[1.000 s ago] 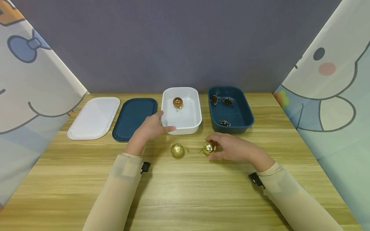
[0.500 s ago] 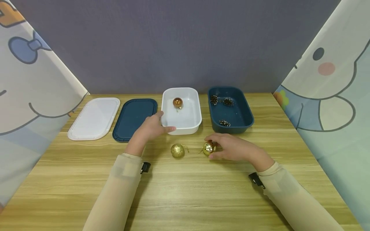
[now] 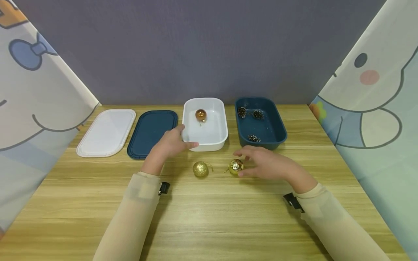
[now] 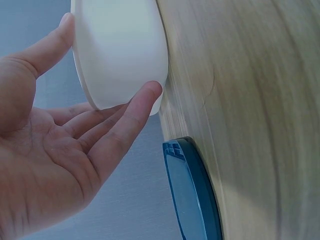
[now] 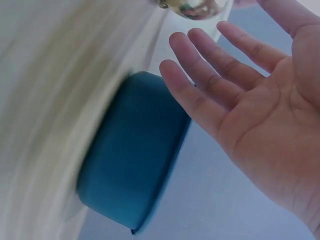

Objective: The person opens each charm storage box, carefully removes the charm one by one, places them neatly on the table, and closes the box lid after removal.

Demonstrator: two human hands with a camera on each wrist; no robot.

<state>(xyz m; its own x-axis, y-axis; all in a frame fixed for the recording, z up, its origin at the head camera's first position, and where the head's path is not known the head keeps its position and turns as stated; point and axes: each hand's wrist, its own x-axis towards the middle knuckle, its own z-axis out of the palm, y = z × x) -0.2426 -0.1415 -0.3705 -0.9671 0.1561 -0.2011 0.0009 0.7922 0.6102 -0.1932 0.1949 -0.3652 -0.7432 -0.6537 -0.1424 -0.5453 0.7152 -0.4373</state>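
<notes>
My left hand point(image 3: 169, 144) rests against the near left corner of a white plastic box point(image 3: 209, 148). Its thumb lies along the front wall and its fairly straight fingers touch the left side, as the left wrist view shows. Inside the box is a shiny copper-brown Christmas bauble point(image 3: 200, 115). My right hand point(image 3: 266, 163) is spread beside a shiny gold bauble point(image 3: 236, 166) on the table; in the right wrist view its extended fingers point(image 5: 200, 97) look apart from that bauble point(image 5: 197, 7). A glittery gold bauble point(image 3: 200, 169) lies further left, in front of the white box.
A dark blue box point(image 3: 266, 128) with several pine cones point(image 3: 258, 115) stands at the back right, behind my right hand. A dark blue lid point(image 3: 151, 134) and a white lid point(image 3: 106, 132) lie flat at the left. A grey partition point(image 3: 202, 50) closes the back of the table.
My right hand has spread its fingers and drawn slightly back to the right from the shiny gold bauble, which stays in place. The left hand stays at the white box.
</notes>
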